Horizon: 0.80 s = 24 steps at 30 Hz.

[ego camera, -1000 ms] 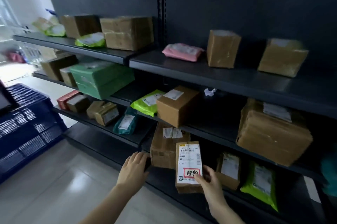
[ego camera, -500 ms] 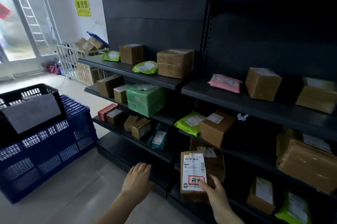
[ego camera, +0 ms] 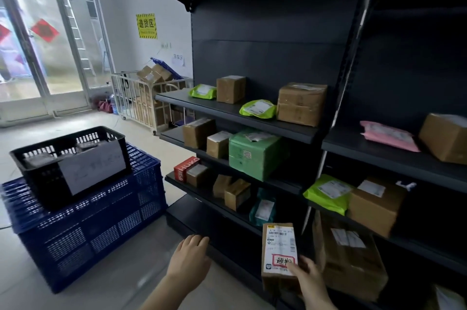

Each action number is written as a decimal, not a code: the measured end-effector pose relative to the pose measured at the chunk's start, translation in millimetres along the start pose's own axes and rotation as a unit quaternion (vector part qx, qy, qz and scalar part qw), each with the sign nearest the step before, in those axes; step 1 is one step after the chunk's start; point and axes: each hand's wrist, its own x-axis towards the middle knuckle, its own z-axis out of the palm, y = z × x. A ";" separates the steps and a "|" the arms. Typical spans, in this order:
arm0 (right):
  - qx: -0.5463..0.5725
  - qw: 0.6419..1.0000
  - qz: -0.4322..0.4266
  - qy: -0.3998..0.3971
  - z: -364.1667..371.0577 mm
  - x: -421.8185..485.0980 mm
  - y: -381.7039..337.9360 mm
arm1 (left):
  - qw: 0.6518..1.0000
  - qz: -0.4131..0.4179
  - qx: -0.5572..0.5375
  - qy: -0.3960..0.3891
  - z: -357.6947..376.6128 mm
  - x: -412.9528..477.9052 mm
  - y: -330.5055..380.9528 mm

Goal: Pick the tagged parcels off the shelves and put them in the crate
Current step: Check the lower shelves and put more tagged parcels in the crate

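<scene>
My right hand [ego camera: 309, 278] grips a small brown parcel [ego camera: 279, 254] with a white shipping label and a red-bordered tag, held upright in front of the lower shelves. My left hand [ego camera: 190, 256] hovers free beside it, fingers relaxed and holding nothing. A black crate [ego camera: 35, 165] with a paper sign on its front stands on a big blue crate [ego camera: 88, 231] on the floor to the left. Dark wrapped items lie inside the black crate.
Dark shelving [ego camera: 252, 117] holds brown boxes, green and pink mailers and a large green box [ego camera: 255, 153]. A big brown carton [ego camera: 351, 256] sits right of the held parcel. A white wire cart [ego camera: 141, 102] of boxes stands by the glass doors.
The view has swung left and up, bringing the crates fully into sight. The parcel in my right hand has come away from the shelf; my left hand has lifted off the shelf edge.
</scene>
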 end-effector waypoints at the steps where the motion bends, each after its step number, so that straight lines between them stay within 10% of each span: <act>1: -0.001 1.000 0.005 -0.002 11.9 4.9 -1.4 | 1.000 -0.003 -0.002 -0.001 0.3 6.2 -11.5; 24: 0.064 0.996 0.036 0.060 227.3 205.8 -63.4 | 0.993 0.032 0.029 -0.113 -2.2 293.4 -182.3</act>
